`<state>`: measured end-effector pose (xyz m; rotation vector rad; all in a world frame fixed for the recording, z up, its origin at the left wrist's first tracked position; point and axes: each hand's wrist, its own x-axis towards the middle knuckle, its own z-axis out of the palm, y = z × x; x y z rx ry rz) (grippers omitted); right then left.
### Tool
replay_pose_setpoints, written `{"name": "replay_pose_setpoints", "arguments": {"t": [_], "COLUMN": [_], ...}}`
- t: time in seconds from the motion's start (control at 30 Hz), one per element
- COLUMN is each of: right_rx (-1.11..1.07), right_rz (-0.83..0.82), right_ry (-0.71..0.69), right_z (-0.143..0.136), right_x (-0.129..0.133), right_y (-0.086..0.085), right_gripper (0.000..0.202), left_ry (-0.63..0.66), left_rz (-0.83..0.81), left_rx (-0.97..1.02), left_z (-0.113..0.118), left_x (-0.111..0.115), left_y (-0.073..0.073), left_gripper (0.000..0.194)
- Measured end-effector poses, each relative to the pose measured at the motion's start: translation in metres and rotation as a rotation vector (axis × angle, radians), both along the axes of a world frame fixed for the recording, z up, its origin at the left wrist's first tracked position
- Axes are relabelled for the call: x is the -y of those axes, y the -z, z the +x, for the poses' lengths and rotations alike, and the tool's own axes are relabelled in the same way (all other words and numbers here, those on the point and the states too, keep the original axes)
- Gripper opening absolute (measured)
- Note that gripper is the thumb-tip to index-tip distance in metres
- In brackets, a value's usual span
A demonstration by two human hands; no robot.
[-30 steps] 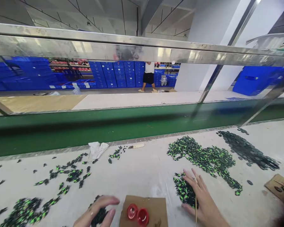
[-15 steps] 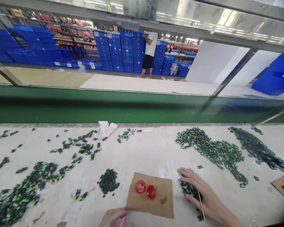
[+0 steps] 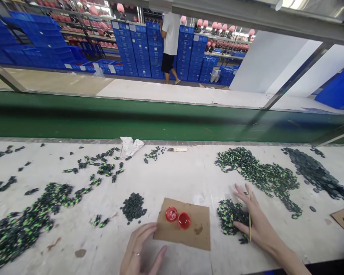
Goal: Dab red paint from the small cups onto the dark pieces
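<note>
My right hand (image 3: 259,221) has its fingers spread at the right side of a small pile of black-and-green pieces (image 3: 231,215), thumb touching the pile. A thin wooden stick (image 3: 250,217) is tucked in that hand, upright across the fingers. My left hand (image 3: 140,248), with a ring on one finger, is open, its fingertips by the left edge of a brown cardboard piece (image 3: 180,238). On the cardboard stand a red round lid (image 3: 171,214) and a small red cup (image 3: 184,220) with a shiny inside. A heap of small black discs (image 3: 133,207) lies beyond my left hand.
Larger heaps of black-and-green pieces lie at left (image 3: 25,225) and right (image 3: 258,172), with flat black discs (image 3: 318,172) farther right. A cutter knife (image 3: 177,149) and crumpled white paper (image 3: 131,146) lie near the green belt (image 3: 132,124). A person (image 3: 169,46) stands by blue crates.
My right hand has shifted off the top of the small pile, up and to the right, fingers spreading. My left hand has come further into view and opened. The person behind has moved left.
</note>
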<state>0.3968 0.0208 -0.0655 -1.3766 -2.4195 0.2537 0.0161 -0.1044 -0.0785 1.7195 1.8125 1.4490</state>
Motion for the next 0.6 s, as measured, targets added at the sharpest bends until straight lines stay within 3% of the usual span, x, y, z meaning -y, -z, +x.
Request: {"name": "replay_pose_setpoints", "arguments": {"t": [0.1,0.2,0.3,0.4,0.6], "right_rx": [-0.021,-0.007,0.038,0.095,0.097], "right_rz": [-0.024,-0.023,0.001,0.056,0.142], "right_ry": [-0.064,-0.143,-0.210,-0.239,-0.252], "right_z": [-0.002,-0.009,-0.016,-0.025,-0.040], "right_x": [-0.017,-0.012,0.006,0.021,0.020], "right_y": [-0.001,-0.004,-0.012,-0.016,-0.008], "right_gripper": [0.062,0.060,0.069,0.078,0.065], "left_ry": [0.016,-0.025,-0.128,-0.141,-0.137], "left_rz": [-0.070,-0.124,-0.165,-0.169,-0.164], "left_rx": [-0.218,-0.428,-0.443,-0.465,-0.472], "left_z": [0.000,0.010,0.024,0.032,0.032], "left_x": [-0.002,-0.005,-0.008,-0.011,-0.004], "left_y": [0.005,0.008,0.005,0.001,0.002], "left_gripper": [0.059,0.080,0.077,0.070,0.070]}}
